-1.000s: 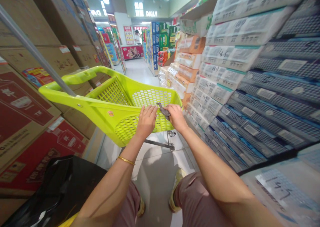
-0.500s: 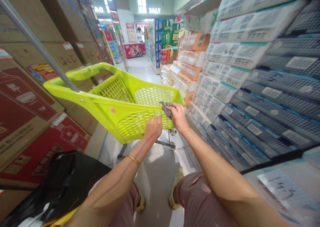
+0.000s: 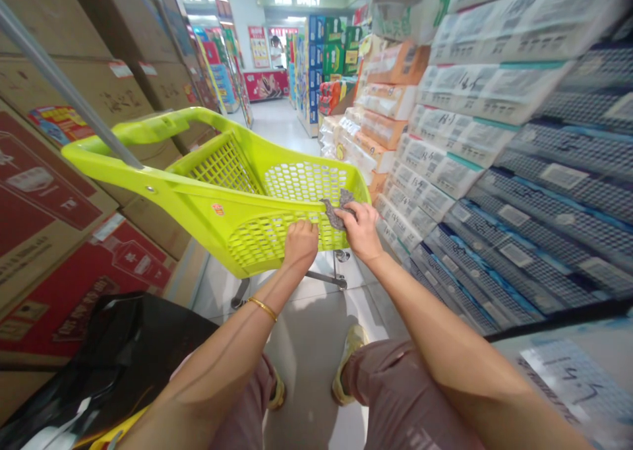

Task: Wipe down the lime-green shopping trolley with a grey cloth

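Note:
A lime-green plastic shopping cart [image 3: 182, 202] stands side-on before me, its basket walls pierced with holes. My right hand [image 3: 364, 231] is closed on a crumpled grey cloth [image 3: 336, 214], pressed to the basket's top rim near its right end. Part of the cloth hangs over the inner side of the rim. Lower down and to the left, my left hand [image 3: 301, 242] is closed against the pierced side wall, its fingertips curled at the holes and partly hidden. A gold bracelet [image 3: 263, 308] circles the left wrist.
Stacked cartons [image 3: 64, 192] line the left side, with a black bag [image 3: 113, 351] in front of them. Wrapped paper packs [image 3: 475, 140] are piled along the right. Behind the cart, a tiled aisle [image 3: 277, 123] leads to a counter, where a person stands.
My right hand and the cloth have shifted slightly right along the rim, and more of the cloth shows. My left hand stays at the side wall. The view has tilted down a little.

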Tool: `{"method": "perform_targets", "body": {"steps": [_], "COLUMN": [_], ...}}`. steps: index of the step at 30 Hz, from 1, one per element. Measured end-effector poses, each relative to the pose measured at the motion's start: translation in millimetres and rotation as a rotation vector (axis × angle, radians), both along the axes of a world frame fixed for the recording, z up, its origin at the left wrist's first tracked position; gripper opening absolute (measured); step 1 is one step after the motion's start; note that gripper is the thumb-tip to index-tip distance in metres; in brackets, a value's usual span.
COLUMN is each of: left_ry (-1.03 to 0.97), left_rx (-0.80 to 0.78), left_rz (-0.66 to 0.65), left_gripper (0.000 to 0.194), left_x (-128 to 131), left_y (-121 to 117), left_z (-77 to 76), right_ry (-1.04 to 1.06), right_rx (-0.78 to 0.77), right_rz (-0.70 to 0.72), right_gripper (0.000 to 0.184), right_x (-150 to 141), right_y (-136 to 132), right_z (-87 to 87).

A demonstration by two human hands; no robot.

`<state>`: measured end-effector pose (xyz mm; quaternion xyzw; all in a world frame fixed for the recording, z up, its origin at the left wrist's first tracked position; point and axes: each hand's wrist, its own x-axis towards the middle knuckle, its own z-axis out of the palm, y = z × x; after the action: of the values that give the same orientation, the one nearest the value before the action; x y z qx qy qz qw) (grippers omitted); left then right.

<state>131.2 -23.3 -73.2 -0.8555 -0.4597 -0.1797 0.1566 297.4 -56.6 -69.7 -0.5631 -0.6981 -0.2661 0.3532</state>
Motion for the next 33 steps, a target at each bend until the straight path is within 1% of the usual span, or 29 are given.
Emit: {"method": "perform_targets", "body": {"steps": [3, 6, 11, 14, 16, 18, 21, 24, 26, 27, 29, 33], "left_ry": [-0.004, -0.02, -0.044, -0.062, -0.065, -0.063, -0.051, -0.041, -0.042, -0.041, -0.033, -0.011], "left_rx": [0.015, 0.015, 0.014, 0.016, 0.013, 0.015, 0.021, 0.006, -0.016, -0.023, -0.027, -0.015], "left_rz": [-0.025, -0.062, -0.086, -0.089, -0.091, -0.093, -0.09, -0.086, -0.084, -0.083, -0.079, -0.069], "left_gripper": [0.03, 0.031, 0.028, 0.027, 0.027, 0.027, 0.027, 0.028, 0.028, 0.028, 0.028, 0.028], "left_x": [-1.3, -3.6, -5.2, -4.9, -4.9, -5.2, -5.7, -5.5, -5.3, -5.2, -5.0, -4.6], "left_y": [1.6, 5.2, 8.4, 7.7, 7.0, 6.4, 5.3, 3.9, 3.0, 2.6, 2.1, 2.2], "left_z": [-0.8, -3.0, -2.5, -1.2, -0.5, 0.2, 1.4, 3.1, 4.4, 5.1, 6.4, 8.4], "right_ry": [-0.078, -0.154, -0.313, -0.396, -0.414, -0.402, -0.343, -0.229, -0.153, -0.127, -0.101, -0.113], "right_rx": [-0.047, -0.132, -0.325, -0.401, -0.383, -0.321, -0.211, -0.103, -0.051, -0.042, -0.058, -0.138], "right_rz": [-0.014, -0.002, 0.074, 0.121, 0.122, 0.105, 0.081, 0.033, 0.002, -0.005, 0.0, -0.001], "right_gripper": [0.028, 0.026, 0.026, 0.027, 0.026, 0.025, 0.023, 0.025, 0.027, 0.028, 0.028, 0.026], "right_x": [4.0, 4.9, 1.7, 1.4, 2.4, 3.7, 5.2, 5.2, 4.7, 4.5, 4.2, 5.0], "right_y": [1.1, 1.9, -4.7, -9.0, -9.0, -6.8, -2.7, -0.4, 0.5, 1.0, 2.3, 3.7], "right_z": [-13.1, -30.6, -60.7, -70.9, -70.9, -64.4, -44.6, -22.0, -12.7, -11.0, -13.6, -32.9]}}
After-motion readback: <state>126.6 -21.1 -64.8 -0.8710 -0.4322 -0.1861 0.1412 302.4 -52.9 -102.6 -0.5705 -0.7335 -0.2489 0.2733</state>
